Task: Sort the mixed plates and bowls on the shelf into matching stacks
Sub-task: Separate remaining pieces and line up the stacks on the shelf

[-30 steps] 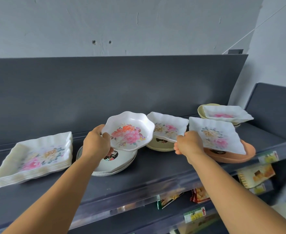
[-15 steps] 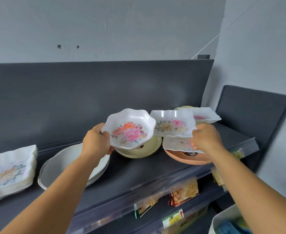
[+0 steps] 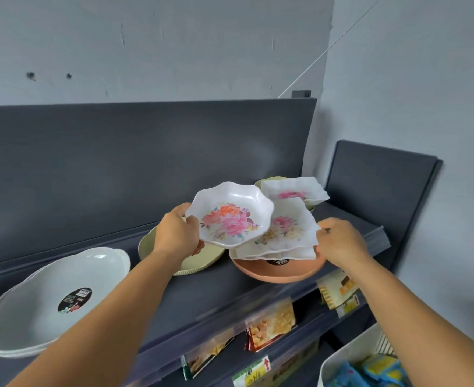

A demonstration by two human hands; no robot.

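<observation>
Left of hands, white bowls (image 3: 54, 297)

Grey wall (image 3: 174, 46) behind, 2 dark marks (image 3: 31, 76) upper left. Thin wire (image 3: 328, 48) runs diagonally down to a small dark bracket (image 3: 301, 93) at the back panel's (image 3: 118, 163) top edge. Second dark panel (image 3: 375, 185) at right. Lower tier: snack packets (image 3: 272, 325), contents blurred; price tags (image 3: 251, 374), one with a red arrow. White bin (image 3: 350, 356) bottom right, holding blue and yellow packs (image 3: 375, 371).
</observation>
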